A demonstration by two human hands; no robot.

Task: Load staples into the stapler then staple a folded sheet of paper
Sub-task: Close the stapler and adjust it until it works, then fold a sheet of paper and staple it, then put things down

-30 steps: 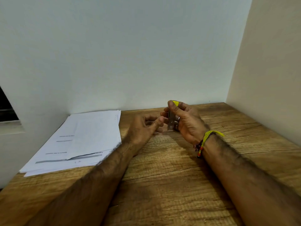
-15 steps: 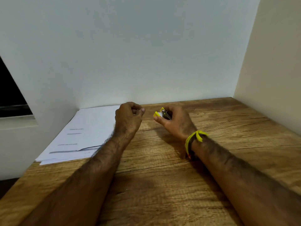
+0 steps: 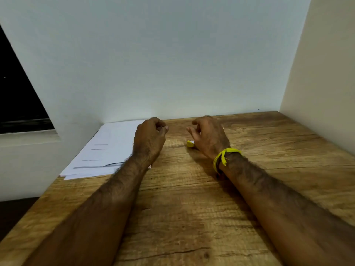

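Note:
A small stapler (image 3: 190, 144) lies on the wooden table (image 3: 192, 198); only its yellow end shows, the rest is hidden under my right hand (image 3: 210, 138). That hand hovers just above it with thumb and fingers spread and apart from it. My left hand (image 3: 149, 137) is curled into a loose fist, thumb against the forefinger, above the right edge of a stack of white printed sheets (image 3: 107, 150). Nothing is visible inside the fist. No loose staples can be seen.
White walls close the table at the back (image 3: 172, 64) and on the right (image 3: 326, 73). The paper stack lies in the back left corner, by the table's left edge. A dark window opening (image 3: 17, 93) is at the far left. A yellow thread band (image 3: 225, 156) circles my right wrist.
My right hand has put the stapler down on the table and spread its fingers. My left hand has stayed curled near the paper. The camera has tilted up and closer.

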